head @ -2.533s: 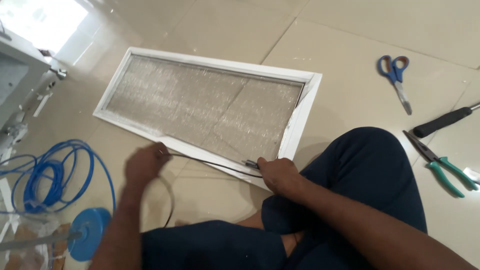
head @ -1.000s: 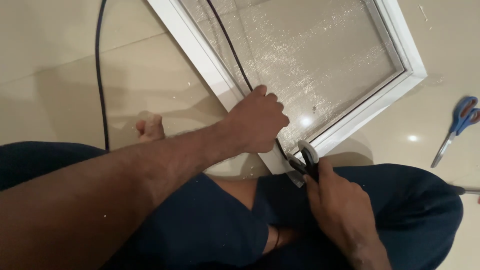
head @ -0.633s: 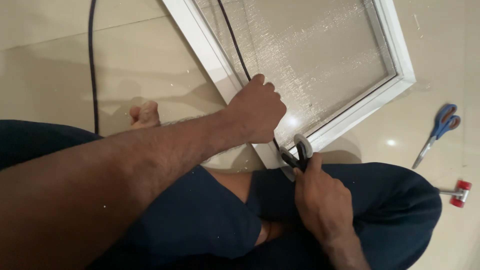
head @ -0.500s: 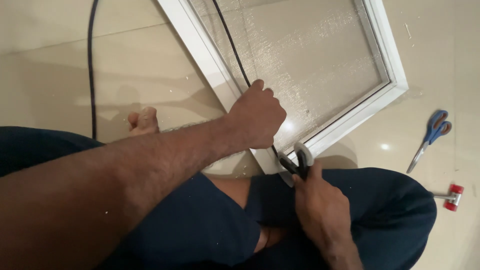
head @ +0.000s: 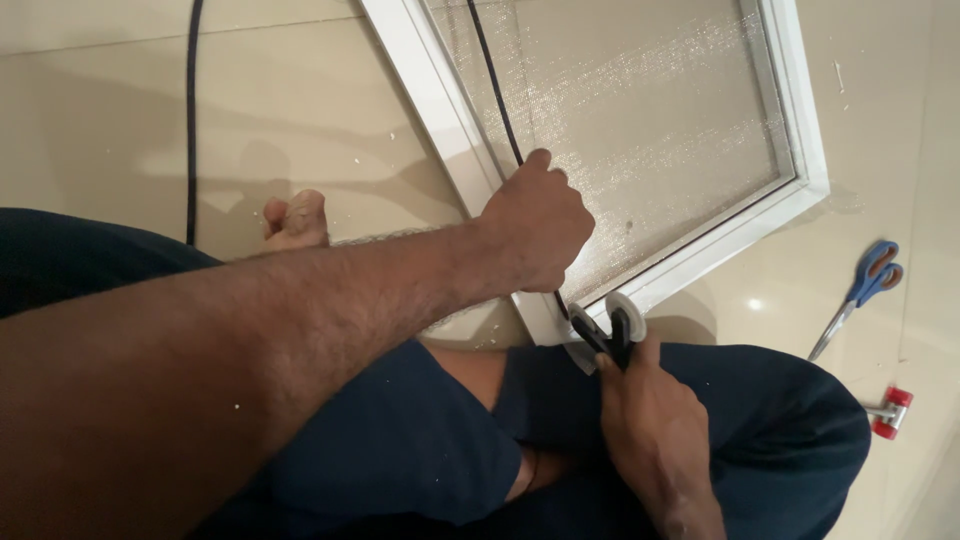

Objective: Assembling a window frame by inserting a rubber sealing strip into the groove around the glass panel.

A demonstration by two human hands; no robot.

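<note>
Pressing down at the near corner of the white screen frame (head: 440, 120), our left hand (head: 535, 230) is curled into a fist, its grip closed on the black cord (head: 495, 90) that runs along the frame's left side and out from under the knuckles. Just below it, our right hand (head: 655, 430) has its grip clamped around the black handle of a roller tool (head: 615, 325), whose pale wheel sits at the frame's corner, touching the white edge. The cord comes out of the left fist close beside that wheel, so the two hands work nearly against each other, the tool just nearer to us than the fist.

Inside the frame lies grey mesh (head: 650, 130), stretched flat and shining faintly. The frame rests on the pale tiled floor (head: 300, 110), angled away from us. A second run of black cord (head: 190, 120) lies on the tiles to the left, well apart from the frame. Our bare foot (head: 295, 220) shows beside our left forearm, above our dark blue trousers (head: 400, 440). To the right, on the floor, we see blue-handled scissors (head: 860, 295) and, nearer the edge, a small red-ended tool (head: 888, 412). We see no packages or labels.
</note>
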